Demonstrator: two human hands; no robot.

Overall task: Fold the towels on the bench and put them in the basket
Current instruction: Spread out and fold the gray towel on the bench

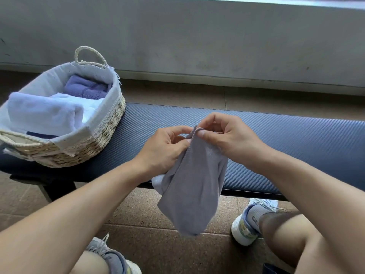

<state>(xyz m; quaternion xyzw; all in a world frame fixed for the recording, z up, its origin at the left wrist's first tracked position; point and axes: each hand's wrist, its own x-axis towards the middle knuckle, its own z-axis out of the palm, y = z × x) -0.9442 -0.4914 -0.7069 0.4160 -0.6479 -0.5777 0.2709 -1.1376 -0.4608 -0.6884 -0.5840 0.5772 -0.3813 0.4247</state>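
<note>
1. My left hand [166, 147] and right hand [223, 133] meet above the bench [296, 139], both pinching the top edge of a grey towel [195, 186].
2. The towel hangs down past the bench's front edge, bunched and twisted, its lower end over the tiled floor [150, 230].
3. A pale patch shows at the towel's left side; I cannot tell whether it is the reverse face or another cloth.
4. The woven basket [102, 135] sits on the bench's left end, cloth-lined, one rope handle upright.
5. Inside it lie a folded white towel [45, 113] and a purple towel [87, 88] behind it.
6. My sneakers [250, 220] rest on the floor below.
</note>
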